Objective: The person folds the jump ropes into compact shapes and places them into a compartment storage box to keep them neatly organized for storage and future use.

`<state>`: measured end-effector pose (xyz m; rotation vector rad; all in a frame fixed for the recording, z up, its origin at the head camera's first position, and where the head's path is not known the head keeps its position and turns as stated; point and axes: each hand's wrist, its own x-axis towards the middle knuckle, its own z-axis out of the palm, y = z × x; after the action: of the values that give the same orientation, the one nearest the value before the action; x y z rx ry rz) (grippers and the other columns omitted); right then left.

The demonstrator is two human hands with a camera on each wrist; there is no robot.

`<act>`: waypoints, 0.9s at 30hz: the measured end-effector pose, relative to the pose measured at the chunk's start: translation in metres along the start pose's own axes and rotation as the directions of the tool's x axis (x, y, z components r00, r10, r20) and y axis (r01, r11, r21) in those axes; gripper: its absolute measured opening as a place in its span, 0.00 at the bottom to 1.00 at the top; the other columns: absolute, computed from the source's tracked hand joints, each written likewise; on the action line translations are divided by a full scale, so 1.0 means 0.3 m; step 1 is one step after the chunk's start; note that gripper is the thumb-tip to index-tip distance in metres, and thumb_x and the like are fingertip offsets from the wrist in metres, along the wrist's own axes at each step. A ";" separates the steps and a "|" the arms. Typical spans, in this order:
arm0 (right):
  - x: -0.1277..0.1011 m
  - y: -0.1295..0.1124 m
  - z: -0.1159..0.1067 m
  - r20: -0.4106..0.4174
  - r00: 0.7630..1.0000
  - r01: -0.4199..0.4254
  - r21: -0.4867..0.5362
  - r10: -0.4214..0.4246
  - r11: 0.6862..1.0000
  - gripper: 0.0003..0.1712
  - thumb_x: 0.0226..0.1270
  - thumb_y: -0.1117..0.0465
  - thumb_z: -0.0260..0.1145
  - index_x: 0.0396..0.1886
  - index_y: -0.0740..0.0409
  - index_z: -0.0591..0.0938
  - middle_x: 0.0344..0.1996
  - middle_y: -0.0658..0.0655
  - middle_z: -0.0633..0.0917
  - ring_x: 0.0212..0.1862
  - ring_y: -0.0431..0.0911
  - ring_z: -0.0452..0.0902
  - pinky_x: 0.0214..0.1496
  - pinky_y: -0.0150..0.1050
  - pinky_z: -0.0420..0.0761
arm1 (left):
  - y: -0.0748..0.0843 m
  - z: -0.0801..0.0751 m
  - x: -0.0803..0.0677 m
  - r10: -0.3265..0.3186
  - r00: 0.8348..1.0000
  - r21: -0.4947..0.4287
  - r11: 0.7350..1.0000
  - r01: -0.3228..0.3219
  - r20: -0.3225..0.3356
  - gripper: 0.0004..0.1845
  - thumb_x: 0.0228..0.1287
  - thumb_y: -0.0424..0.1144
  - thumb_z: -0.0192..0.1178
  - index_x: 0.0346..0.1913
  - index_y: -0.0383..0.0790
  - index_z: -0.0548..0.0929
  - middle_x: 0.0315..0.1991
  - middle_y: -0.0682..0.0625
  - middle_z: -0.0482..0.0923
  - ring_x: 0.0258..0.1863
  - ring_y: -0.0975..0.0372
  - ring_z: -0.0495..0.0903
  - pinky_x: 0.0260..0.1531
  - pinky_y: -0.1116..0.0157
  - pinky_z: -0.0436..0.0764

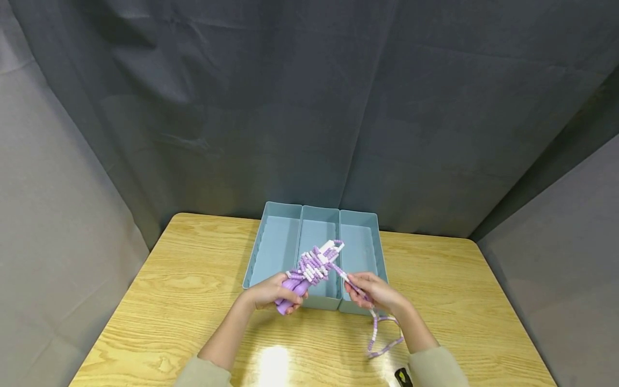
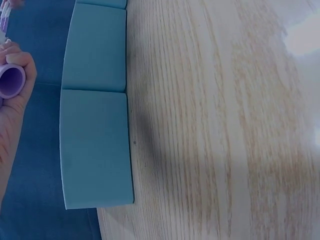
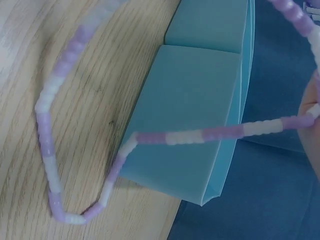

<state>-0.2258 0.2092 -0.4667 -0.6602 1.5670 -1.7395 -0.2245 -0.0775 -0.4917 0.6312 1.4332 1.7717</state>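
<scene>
Three light-blue rectangular plastic bins, side by side at the far middle of the pale wood-grain worktop; all three show bare floors.

Purple-and-white beaded skipping rope: coiled bundle held just above the middle bin's near end. Left hand, grip closed round the purple handles. Right hand, grip pinching a loose strand; the free end loops down onto the worktop in front of the right bin.

Small black object at the near edge. Grey fabric backdrop behind.

head high, wrists close, trays shared
</scene>
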 end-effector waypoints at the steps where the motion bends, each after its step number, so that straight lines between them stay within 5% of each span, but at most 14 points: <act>1: -0.001 -0.001 0.001 -0.007 1.000 -0.002 -0.013 0.002 1.000 0.19 0.75 0.61 0.38 0.27 0.58 0.72 0.16 0.46 0.73 0.13 0.32 0.60 0.10 0.30 0.52 | 0.000 0.000 0.000 0.001 1.000 0.001 1.000 -0.001 -0.001 0.16 0.54 0.27 0.55 0.41 0.15 0.67 0.22 0.48 0.74 0.17 0.64 0.73 0.15 0.73 0.74; 12: -0.012 -0.008 0.014 -0.103 0.994 -0.059 -0.224 0.036 0.973 0.17 0.73 0.57 0.44 0.28 0.58 0.74 0.16 0.47 0.70 0.17 0.35 0.62 0.16 0.30 0.57 | -0.007 0.000 0.002 0.004 1.000 -0.023 1.000 -0.004 -0.015 0.10 0.53 0.27 0.56 0.39 0.25 0.71 0.22 0.48 0.74 0.18 0.64 0.73 0.16 0.73 0.75; 22: -0.035 -0.005 0.001 -0.032 0.999 -0.047 -0.162 0.042 0.986 0.17 0.74 0.59 0.43 0.31 0.60 0.74 0.18 0.48 0.75 0.18 0.35 0.66 0.18 0.25 0.66 | -0.003 -0.006 -0.004 0.015 0.999 -0.019 1.000 -0.016 -0.036 0.12 0.53 0.28 0.56 0.39 0.22 0.70 0.22 0.48 0.74 0.17 0.64 0.73 0.16 0.72 0.76; 27: -0.047 -0.002 -0.004 -0.042 0.997 -0.072 -0.163 0.066 0.984 0.24 0.73 0.58 0.44 0.29 0.79 0.68 0.17 0.48 0.75 0.16 0.34 0.66 0.16 0.25 0.66 | -0.002 -0.011 -0.007 0.017 0.999 -0.033 0.999 -0.019 -0.050 0.12 0.54 0.27 0.55 0.39 0.21 0.69 0.22 0.47 0.74 0.17 0.64 0.73 0.16 0.73 0.76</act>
<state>-0.2178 0.2209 -0.4652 -0.6493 1.7522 -1.5917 -0.2257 -0.0811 -0.4928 0.5881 1.4328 1.8334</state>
